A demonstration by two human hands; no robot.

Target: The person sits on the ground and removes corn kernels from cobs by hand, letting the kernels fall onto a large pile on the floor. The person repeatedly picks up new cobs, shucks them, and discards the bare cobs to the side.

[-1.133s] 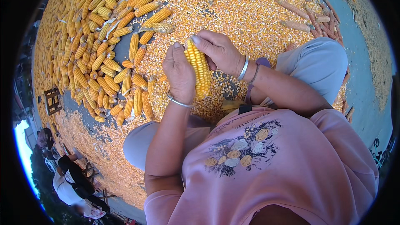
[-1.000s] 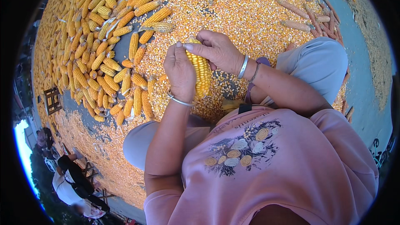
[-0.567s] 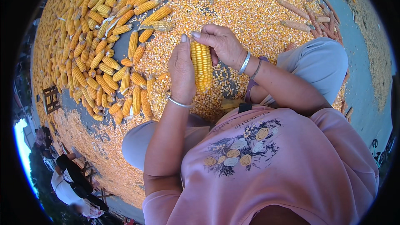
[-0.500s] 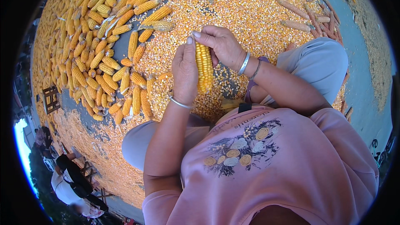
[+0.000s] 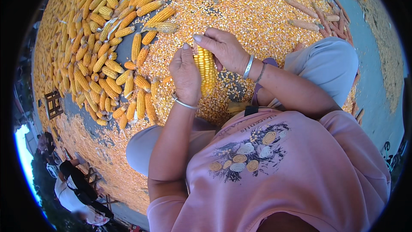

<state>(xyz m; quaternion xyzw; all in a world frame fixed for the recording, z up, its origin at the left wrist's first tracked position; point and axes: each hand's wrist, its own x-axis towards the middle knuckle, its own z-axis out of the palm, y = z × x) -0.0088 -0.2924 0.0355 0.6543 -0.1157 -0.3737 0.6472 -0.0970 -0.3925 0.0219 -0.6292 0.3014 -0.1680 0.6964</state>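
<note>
A yellow ear of corn [image 5: 206, 72] is held between my two hands above a bed of loose kernels. Along its left side, my left hand [image 5: 187, 78] is closed on the ear, thumb up near the far end. From the right, my right hand [image 5: 225, 50] grips the far end, its thumb across the top and its other fingers partly hidden behind the ear. A small bare patch shows at that far end, where kernels are gone. Loose kernels [image 5: 231, 87] lie beneath my hands.
A heap of unshelled ears [image 5: 92, 56] spreads over the left. Bare cobs [image 5: 304, 25] lie at the far right. My bent knee [image 5: 326, 66] is right of my hands. A small wooden stool [image 5: 53, 104] stands at the left edge; another person [image 5: 77, 189] is at the lower left.
Both hands and the ear have shifted slightly left. My thumbs have moved apart at the far end, and a bare patch of the ear now shows between them.
</note>
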